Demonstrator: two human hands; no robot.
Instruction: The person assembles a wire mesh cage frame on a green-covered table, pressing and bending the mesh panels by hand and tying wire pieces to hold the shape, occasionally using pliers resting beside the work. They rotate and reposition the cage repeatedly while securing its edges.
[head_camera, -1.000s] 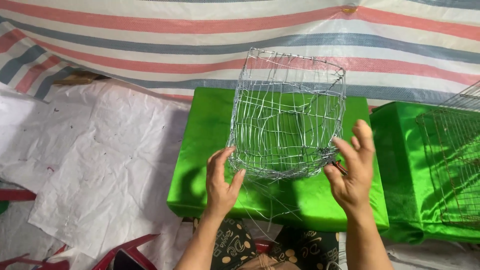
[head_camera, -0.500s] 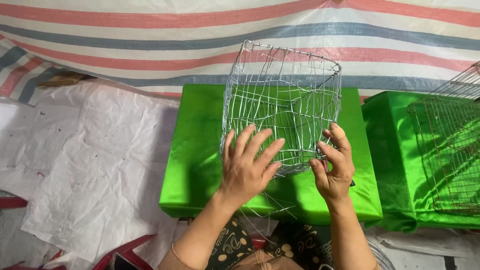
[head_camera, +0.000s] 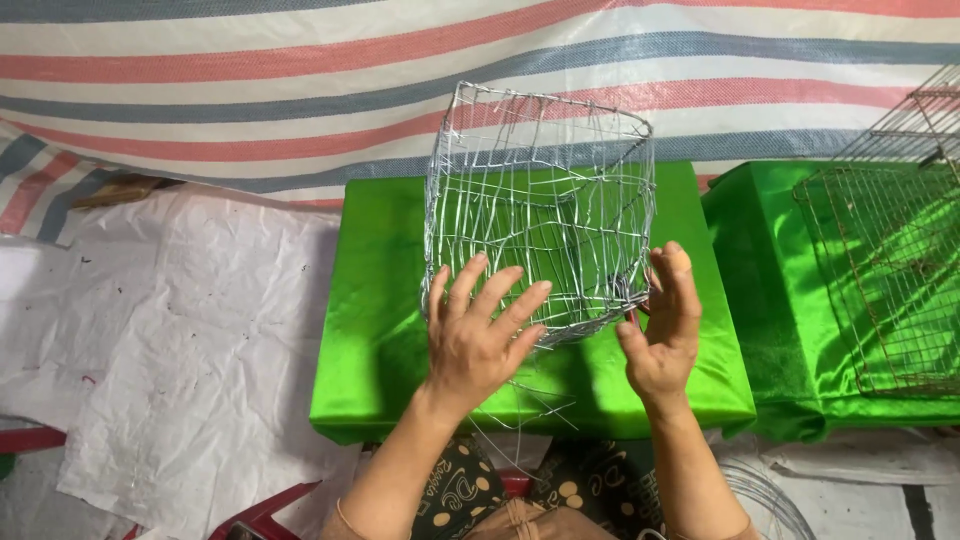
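A silver wire mesh basket (head_camera: 540, 205) stands on a green satin-covered block (head_camera: 385, 330), its open top tilted toward me. My left hand (head_camera: 480, 335) lies flat with spread fingers against the basket's near lower wall. My right hand (head_camera: 665, 325) presses its palm and fingers against the basket's right lower corner. Loose wire ends (head_camera: 540, 405) trail from the basket's underside over the green cloth.
A second green-covered block (head_camera: 770, 300) stands at the right with rusty wire grids (head_camera: 890, 270) lying on it. White woven sheeting (head_camera: 190, 350) covers the floor at left. A striped tarp (head_camera: 300, 80) hangs behind. A coil of wire (head_camera: 765, 495) lies at the bottom right.
The left hand moved from the basket's left edge onto its near wall and spread flat. The right hand opened from a pinch at the right corner to a flat press. The basket tilted slightly.
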